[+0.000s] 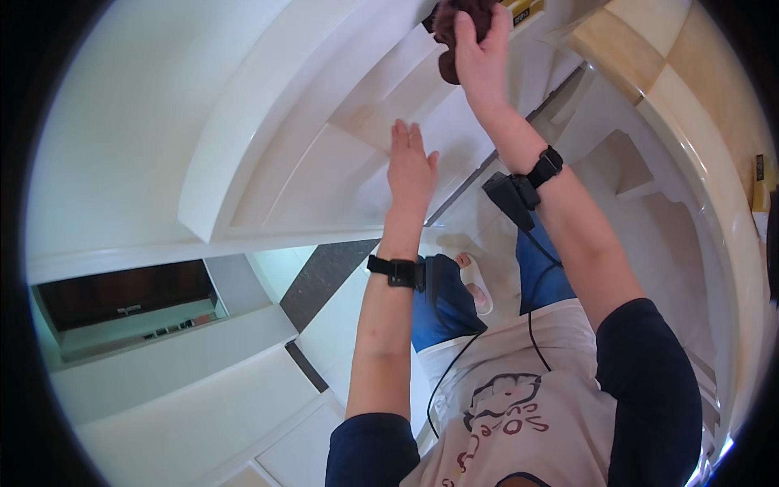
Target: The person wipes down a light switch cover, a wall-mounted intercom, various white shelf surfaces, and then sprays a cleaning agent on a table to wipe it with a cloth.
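My right hand [484, 61] reaches up to the top of the view and grips a dark brown cloth [453, 36], whose lower end hangs beside my palm. The top of the cloth runs out of the picture. My left hand [411, 170], with nothing in it and its fingers apart, is over a pale ledge [328, 164] of the white built-in unit; I cannot tell if it touches. Each wrist wears a black strap with a small device, and black cables run down from them.
A table edge with beige tiles [681, 73] curves along the right. Yellow boxes [526, 9] show at the top and at the far right rim. My slippered foot [478, 286] is on the pale floor. A recess with a dark panel [128, 298] lies at lower left.
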Action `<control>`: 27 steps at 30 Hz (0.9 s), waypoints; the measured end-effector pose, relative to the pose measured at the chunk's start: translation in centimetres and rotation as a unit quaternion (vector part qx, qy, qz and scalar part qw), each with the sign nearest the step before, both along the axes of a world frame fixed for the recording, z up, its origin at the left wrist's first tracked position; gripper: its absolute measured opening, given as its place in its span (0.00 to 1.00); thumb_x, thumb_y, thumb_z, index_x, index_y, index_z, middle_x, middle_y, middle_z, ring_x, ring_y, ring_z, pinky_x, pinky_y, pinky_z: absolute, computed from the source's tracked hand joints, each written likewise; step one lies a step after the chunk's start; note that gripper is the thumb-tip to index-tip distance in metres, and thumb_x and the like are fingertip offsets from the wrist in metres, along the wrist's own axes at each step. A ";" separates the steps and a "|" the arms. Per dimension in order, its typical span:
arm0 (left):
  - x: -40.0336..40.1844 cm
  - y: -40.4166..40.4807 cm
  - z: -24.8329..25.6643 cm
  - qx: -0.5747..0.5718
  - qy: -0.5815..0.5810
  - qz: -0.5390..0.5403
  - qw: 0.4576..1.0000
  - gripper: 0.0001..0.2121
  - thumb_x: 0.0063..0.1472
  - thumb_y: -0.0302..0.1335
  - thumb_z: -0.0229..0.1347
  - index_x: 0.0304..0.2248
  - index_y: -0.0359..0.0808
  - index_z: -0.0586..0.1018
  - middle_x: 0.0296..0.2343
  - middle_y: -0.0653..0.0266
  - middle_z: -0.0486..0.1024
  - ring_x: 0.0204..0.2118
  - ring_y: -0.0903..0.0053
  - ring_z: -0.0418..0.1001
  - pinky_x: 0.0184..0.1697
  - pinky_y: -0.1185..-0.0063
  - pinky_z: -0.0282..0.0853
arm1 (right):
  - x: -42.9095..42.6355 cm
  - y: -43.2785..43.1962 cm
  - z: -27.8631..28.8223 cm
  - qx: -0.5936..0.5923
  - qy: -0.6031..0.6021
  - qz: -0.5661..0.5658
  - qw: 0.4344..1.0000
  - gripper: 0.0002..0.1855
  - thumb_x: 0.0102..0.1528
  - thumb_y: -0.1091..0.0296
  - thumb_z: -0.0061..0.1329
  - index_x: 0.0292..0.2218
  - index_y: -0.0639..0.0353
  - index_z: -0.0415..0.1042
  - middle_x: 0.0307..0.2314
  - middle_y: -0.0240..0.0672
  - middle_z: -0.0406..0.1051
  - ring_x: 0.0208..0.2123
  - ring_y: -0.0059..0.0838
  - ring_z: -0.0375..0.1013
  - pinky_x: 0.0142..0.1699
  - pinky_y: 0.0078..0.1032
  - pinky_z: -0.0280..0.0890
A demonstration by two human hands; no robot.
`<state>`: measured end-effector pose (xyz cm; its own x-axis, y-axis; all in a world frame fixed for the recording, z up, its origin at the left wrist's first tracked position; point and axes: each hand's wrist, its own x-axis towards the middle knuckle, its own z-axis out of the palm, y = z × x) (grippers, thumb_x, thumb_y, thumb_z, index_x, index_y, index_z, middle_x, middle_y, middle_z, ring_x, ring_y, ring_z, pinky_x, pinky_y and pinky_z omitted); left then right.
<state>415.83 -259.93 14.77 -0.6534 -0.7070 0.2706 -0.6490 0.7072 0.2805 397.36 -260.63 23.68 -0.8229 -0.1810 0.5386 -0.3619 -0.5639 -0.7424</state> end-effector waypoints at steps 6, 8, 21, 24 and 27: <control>6.8 5.7 0.0 0.043 0.088 0.000 0.995 0.27 0.56 0.26 0.59 0.55 0.31 0.67 0.59 0.45 0.58 0.58 0.52 0.61 0.57 0.67 0.62 | 10.8 1.0 -1.1 0.110 0.166 -0.001 0.980 0.19 0.47 0.75 0.54 0.43 0.54 0.71 0.44 0.43 0.63 0.48 0.48 0.62 0.48 0.37 0.66; 9.7 6.7 0.0 0.082 0.084 0.025 0.993 0.26 0.56 0.26 0.59 0.54 0.30 0.68 0.58 0.45 0.58 0.56 0.52 0.62 0.56 0.67 0.63 | 16.2 2.3 -2.2 0.139 0.190 0.046 0.971 0.22 0.44 0.77 0.55 0.43 0.48 0.72 0.45 0.41 0.62 0.47 0.49 0.62 0.47 0.39 0.67; 16.8 7.9 -2.1 0.034 0.212 0.097 0.972 0.24 0.58 0.27 0.57 0.53 0.31 0.69 0.56 0.46 0.62 0.55 0.52 0.65 0.54 0.67 0.64 | 21.9 3.6 -3.4 0.142 0.301 0.044 0.942 0.25 0.39 0.79 0.57 0.40 0.44 0.75 0.42 0.36 0.64 0.45 0.44 0.65 0.42 0.35 0.69; 17.1 7.5 -0.6 0.089 0.219 0.098 0.967 0.23 0.57 0.25 0.56 0.53 0.28 0.69 0.56 0.43 0.60 0.57 0.50 0.62 0.57 0.66 0.61 | 24.0 3.0 -2.4 0.119 0.378 0.035 0.917 0.19 0.39 0.75 0.57 0.36 0.44 0.76 0.41 0.34 0.65 0.43 0.42 0.65 0.42 0.34 0.68; 17.0 7.2 -0.8 0.047 0.205 0.104 0.972 0.23 0.58 0.25 0.56 0.52 0.28 0.69 0.55 0.42 0.62 0.56 0.50 0.62 0.56 0.66 0.62 | 23.5 2.8 -7.7 0.173 0.439 0.015 0.881 0.17 0.40 0.75 0.56 0.34 0.45 0.76 0.39 0.34 0.65 0.43 0.42 0.65 0.40 0.34 0.68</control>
